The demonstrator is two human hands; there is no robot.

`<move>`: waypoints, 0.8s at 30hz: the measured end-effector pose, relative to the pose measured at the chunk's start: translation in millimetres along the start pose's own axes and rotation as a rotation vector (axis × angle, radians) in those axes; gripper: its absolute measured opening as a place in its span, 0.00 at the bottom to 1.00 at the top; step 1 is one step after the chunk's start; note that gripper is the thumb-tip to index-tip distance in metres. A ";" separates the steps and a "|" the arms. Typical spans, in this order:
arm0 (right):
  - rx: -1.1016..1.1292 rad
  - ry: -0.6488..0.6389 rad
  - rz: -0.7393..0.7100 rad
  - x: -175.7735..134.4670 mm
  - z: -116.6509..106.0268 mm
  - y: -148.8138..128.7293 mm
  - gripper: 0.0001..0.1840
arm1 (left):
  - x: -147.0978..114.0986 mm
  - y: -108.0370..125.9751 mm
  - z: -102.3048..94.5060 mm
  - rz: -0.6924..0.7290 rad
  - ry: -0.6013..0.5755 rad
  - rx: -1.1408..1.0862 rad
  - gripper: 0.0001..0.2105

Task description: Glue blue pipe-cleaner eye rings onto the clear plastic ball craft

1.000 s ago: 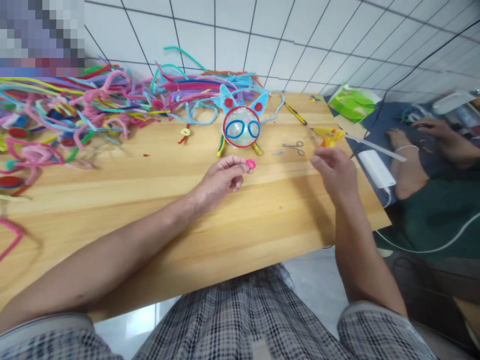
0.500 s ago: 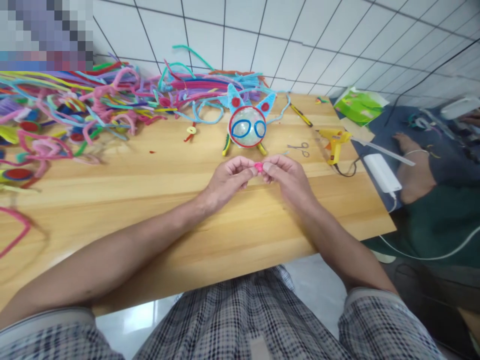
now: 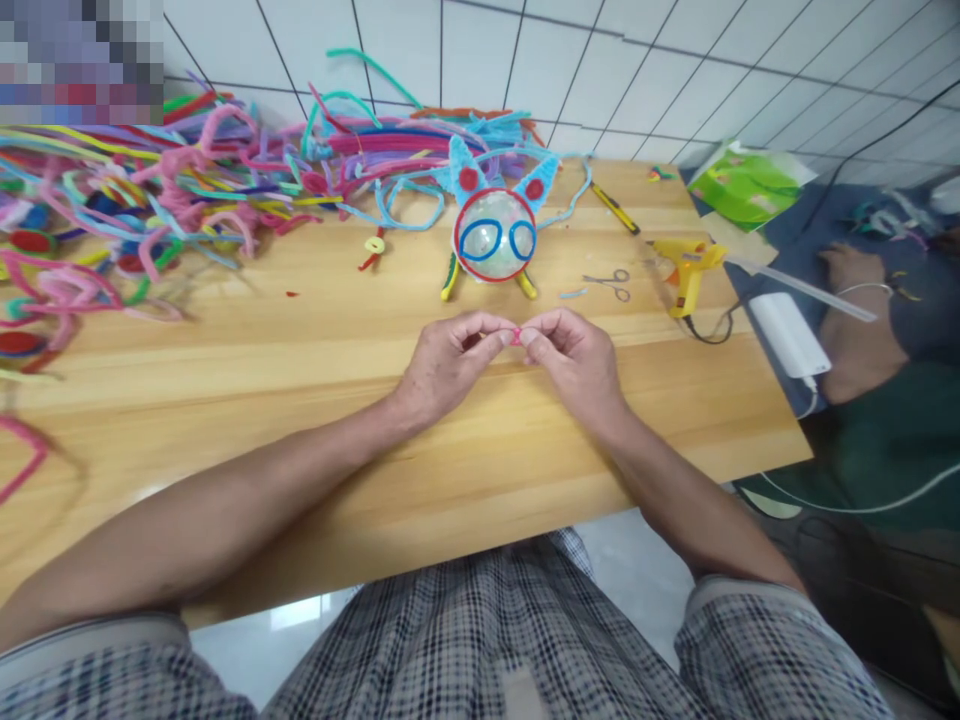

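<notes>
Between my fingertips is a small pink piece of pipe cleaner (image 3: 516, 337), mostly covered by the fingers. My left hand (image 3: 456, 362) pinches it from one side and my right hand (image 3: 574, 358) from the other, both just above the table. Right behind them stands a clear round ball (image 3: 496, 225) with a red rim, two blue eye loops and light blue ears with red dots. Yellow-and-dark handles (image 3: 450, 278) stick out from beneath it. Small scissors (image 3: 611, 284) lie to the right of the ball, beside a short light blue scrap (image 3: 573, 294).
A heap of coloured pipe cleaners (image 3: 225, 190) covers the table's back left. A yellow glue gun (image 3: 686, 268), a yellow cutter knife (image 3: 615, 208), a green packet (image 3: 746, 190) and a white power block (image 3: 789, 332) are at the right. Another person's arm (image 3: 862, 300) rests beyond the table edge.
Both hands keep their pinch, and less of the pink piece shows between them now. The view has shifted slightly, so the table items at the right appear farther right.
</notes>
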State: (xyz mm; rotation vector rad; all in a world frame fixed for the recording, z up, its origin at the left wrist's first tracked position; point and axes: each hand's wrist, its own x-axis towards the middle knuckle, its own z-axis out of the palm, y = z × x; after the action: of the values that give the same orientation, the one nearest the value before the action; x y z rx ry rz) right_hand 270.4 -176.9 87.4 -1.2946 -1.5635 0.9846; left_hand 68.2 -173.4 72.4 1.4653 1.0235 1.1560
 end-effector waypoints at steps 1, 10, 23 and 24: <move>-0.006 0.000 -0.007 -0.6 -0.2 0.0 0.14 | -0.3 -1.4 0.4 0.003 0.000 -0.005 0.10; -0.051 -0.012 -0.038 -4.3 -0.6 -0.7 0.11 | -0.9 2.6 -0.7 -0.011 -0.016 -0.003 0.09; -0.077 0.017 -0.039 -9.6 2.9 -1.4 0.12 | 2.4 2.3 -2.0 -0.030 -0.054 0.038 0.09; -0.062 0.019 -0.027 -9.1 3.4 -0.1 0.13 | 2.6 2.6 -1.8 -0.040 -0.052 0.034 0.09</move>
State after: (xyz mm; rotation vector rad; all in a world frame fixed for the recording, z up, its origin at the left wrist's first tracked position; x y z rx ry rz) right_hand 268.0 -186.0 85.2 -1.3185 -1.6042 0.9104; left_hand 67.0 -171.0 75.5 1.4882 1.0366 1.0713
